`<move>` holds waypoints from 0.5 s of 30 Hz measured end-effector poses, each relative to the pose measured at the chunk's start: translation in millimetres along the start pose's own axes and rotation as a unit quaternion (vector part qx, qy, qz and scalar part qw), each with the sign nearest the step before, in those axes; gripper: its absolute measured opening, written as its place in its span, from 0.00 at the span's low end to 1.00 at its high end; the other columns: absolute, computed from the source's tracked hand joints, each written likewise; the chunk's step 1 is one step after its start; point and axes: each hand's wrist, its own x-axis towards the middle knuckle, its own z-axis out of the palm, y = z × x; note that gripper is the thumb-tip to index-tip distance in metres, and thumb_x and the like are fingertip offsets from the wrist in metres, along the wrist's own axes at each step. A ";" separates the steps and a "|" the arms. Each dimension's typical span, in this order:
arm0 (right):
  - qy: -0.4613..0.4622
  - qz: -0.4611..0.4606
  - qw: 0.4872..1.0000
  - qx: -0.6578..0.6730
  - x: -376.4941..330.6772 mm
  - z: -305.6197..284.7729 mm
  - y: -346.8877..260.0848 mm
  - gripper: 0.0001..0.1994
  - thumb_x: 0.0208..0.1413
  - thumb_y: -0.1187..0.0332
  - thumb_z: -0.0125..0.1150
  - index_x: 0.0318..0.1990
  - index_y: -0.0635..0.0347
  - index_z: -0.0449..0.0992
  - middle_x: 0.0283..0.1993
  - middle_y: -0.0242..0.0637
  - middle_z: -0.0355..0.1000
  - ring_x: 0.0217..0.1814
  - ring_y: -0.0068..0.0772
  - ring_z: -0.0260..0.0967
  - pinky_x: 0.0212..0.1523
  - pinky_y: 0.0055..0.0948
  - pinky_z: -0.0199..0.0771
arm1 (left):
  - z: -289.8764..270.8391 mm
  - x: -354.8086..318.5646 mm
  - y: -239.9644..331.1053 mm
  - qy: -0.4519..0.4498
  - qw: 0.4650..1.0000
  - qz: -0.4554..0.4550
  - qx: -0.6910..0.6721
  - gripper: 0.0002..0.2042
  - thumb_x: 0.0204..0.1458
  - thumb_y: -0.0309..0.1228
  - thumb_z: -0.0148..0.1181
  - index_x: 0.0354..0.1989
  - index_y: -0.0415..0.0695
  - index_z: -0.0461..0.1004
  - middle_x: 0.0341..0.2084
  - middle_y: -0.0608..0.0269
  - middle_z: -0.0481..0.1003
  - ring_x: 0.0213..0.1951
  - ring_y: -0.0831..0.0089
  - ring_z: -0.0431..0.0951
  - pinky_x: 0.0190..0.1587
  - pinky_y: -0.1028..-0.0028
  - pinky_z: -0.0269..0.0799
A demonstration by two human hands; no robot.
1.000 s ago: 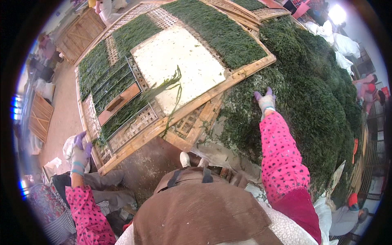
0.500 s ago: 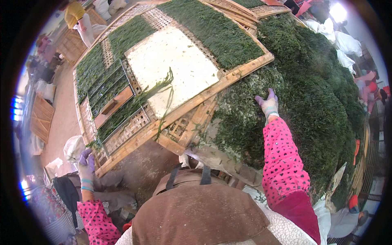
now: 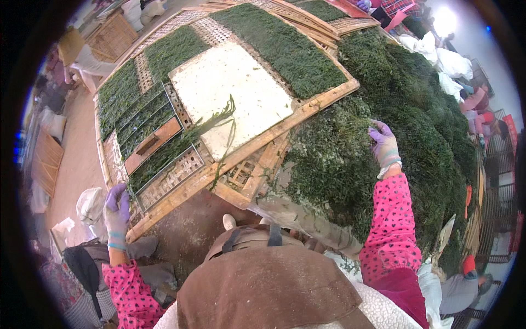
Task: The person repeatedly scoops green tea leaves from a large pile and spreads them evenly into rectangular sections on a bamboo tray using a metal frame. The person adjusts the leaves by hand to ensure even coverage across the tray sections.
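My left hand [image 3: 116, 209], in a glove with purple fingers, is beside the near left corner of the slatted wooden tray [image 3: 307, 111]. Its fingers are curled together; what they hold, if anything, is hidden. My right hand [image 3: 386, 145], gloved alike, is over the big heap of dark green seaweed-like strands [image 3: 422, 126], fingers bent and pressed together at a few thin strands. On the tray, a metal frame with a brown handled board [image 3: 153, 143] lies over green strands. Next to it sits a white board [image 3: 233, 93] with loose strands across its near left part.
Rectangular green mats [image 3: 279, 46] cover other parts of the tray. A smaller wooden lattice [image 3: 246, 172] sticks out under its near edge. White sacks [image 3: 452, 63] stand behind the heap. A person [image 3: 82, 57] bends at the far left; others are at the right.
My right hand has moved right and slightly nearer over the heap, its spread fingers now drawn together. My left hand has shifted slightly right and up. The person at far left has bent down.
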 end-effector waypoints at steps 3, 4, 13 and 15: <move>0.009 -0.018 0.998 0.066 -17.6 11.6 -42.7 0.16 0.62 0.78 0.58 0.56 0.52 0.76 0.45 0.29 0.78 0.41 0.27 0.76 0.40 0.40 0.81 | 14.8 22.1 22.5 -0.010 0.994 0.102 0.050 0.10 0.58 0.24 0.57 0.46 0.39 0.78 0.44 0.56 0.79 0.48 0.67 0.78 0.55 0.71 0.70; -0.027 -0.037 0.996 0.072 -22.6 17.0 -59.4 0.17 0.63 0.79 0.56 0.57 0.51 0.76 0.48 0.29 0.78 0.44 0.28 0.77 0.41 0.41 0.81 | 22.5 30.8 27.7 -0.026 0.994 0.105 0.017 0.09 0.57 0.24 0.58 0.45 0.39 0.79 0.42 0.54 0.80 0.46 0.65 0.79 0.53 0.70 0.72; -0.327 -0.194 0.917 0.121 -83.0 181.2 -208.1 0.22 0.60 0.78 0.58 0.62 0.57 0.71 0.49 0.35 0.78 0.48 0.31 0.79 0.42 0.38 0.88 | 54.3 63.7 25.1 -0.164 0.981 0.085 0.063 0.14 0.53 0.34 0.64 0.44 0.39 0.78 0.42 0.49 0.78 0.46 0.52 0.78 0.53 0.60 0.73; -0.364 -0.215 0.900 0.105 -94.6 233.6 -216.6 0.23 0.60 0.78 0.58 0.63 0.60 0.70 0.51 0.39 0.77 0.50 0.34 0.79 0.46 0.39 0.88 | 29.7 80.5 31.7 -0.184 0.973 0.133 0.031 0.15 0.54 0.31 0.65 0.48 0.39 0.77 0.45 0.51 0.78 0.49 0.60 0.78 0.55 0.66 0.72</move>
